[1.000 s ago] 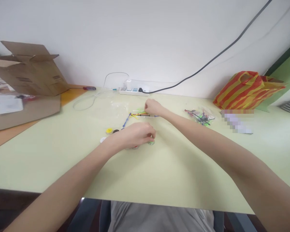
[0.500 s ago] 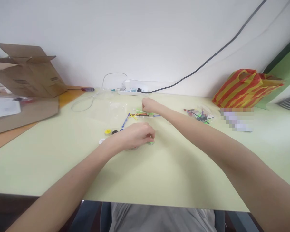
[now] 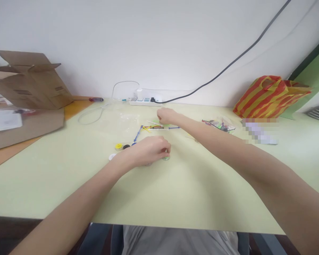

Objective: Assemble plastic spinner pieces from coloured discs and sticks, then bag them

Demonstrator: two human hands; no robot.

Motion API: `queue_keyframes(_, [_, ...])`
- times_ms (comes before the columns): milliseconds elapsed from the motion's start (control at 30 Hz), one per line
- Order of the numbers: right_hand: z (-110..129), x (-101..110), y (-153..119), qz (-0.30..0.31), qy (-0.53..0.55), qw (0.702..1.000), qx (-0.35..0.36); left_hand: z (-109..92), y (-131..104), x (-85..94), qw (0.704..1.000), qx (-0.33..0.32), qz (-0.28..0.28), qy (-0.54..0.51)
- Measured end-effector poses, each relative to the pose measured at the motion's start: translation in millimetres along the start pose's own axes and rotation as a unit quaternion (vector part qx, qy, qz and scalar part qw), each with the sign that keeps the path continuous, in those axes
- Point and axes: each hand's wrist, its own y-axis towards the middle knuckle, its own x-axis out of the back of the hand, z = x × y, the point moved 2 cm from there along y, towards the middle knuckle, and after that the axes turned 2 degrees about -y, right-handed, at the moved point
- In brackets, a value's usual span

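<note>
On the table (image 3: 186,198), the green disc (image 3: 166,157) touches the left hand's (image 3: 154,150) fingertips.

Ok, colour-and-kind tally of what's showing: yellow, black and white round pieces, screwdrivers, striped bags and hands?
Yellow round piece: 1
Black round piece: 1
White round piece: 1
Screwdriver: 1
Striped bag: 1
Hands, left hand and right hand: 2
Total: 7

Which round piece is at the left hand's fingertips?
The green piece, the rightmost visible; yellow piece, black piece and white piece lie left of the left hand.
</note>
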Motion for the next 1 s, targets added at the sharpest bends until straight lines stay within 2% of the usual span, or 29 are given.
queue_keyframes(167, [-6,7,1,-0.044,0.066,0.997,0.004,4,0,-2.3,1.000,-0.006,-0.003,0.000])
queue_keyframes(333, [-15,30,-2,-0.129,0.148,0.980,-0.010,7,1,-4.0,1.000,-0.015,-0.006,0.006])
queue_keyframes(433, [-18,43,-17,-0.150,0.220,0.964,-0.018,6,2,-4.5,1.000,-0.008,-0.008,0.004])
queue_keyframes(500, [-20,48,-38,-0.161,0.327,0.931,-0.012,4,3,-5.6,1.000,-0.007,-0.014,0.002])
queue_keyframes(567, [-19,48,-70,-0.168,0.441,0.881,0.008,2,3,-7.2,1.000,-0.015,-0.022,-0.002])
queue_keyframes(667, [-12,38,-135,-0.147,0.502,0.852,0.016,-4,5,-9.3,0.999,-0.036,-0.025,-0.020])
queue_keyframes(800, [-5,16,-211,-0.175,0.583,0.790,-0.069,-16,11,-13.4,0.998,-0.053,-0.012,-0.039])
queue_keyframes(900, [-6,1,-231,-0.198,0.616,0.753,-0.122,-22,19,-20.0,0.997,-0.063,-0.023,-0.030])
queue_keyframes(1000, [-10,-12,-229,-0.203,0.621,0.746,-0.129,-23,24,-25.0,0.995,-0.062,-0.074,-0.001])
